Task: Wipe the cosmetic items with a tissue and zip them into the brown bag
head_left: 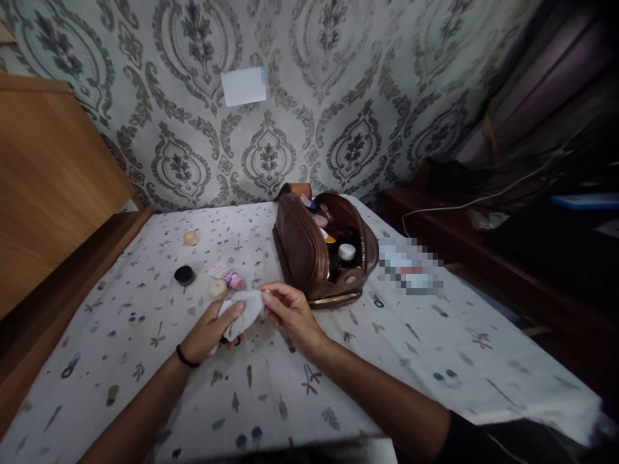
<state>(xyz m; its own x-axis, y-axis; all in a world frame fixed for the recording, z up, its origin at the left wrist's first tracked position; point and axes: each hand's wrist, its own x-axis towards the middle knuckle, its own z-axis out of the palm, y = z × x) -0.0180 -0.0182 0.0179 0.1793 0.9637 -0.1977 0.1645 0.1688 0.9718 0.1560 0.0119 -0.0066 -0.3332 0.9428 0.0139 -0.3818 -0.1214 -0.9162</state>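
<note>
My left hand is closed around a crumpled white cloth, thumb on top. Something dark shows beneath the cloth by the fingers, too little of it to name. At the cloth's right end, my right hand pinches its edge between thumb and fingers. Just beyond the left hand lie a small cream-coloured jar and a pink and white tube. A dark round lid or jar sits farther left. Behind the right hand stands an unzipped brown toiletry bag, with a white-capped container and other items inside.
A small yellowish jar is at the table's back left. The patterned tablecloth covers the table. To the right of the bag lies a blurred-out packet. A wooden panel borders the left, and a white cable runs along the right.
</note>
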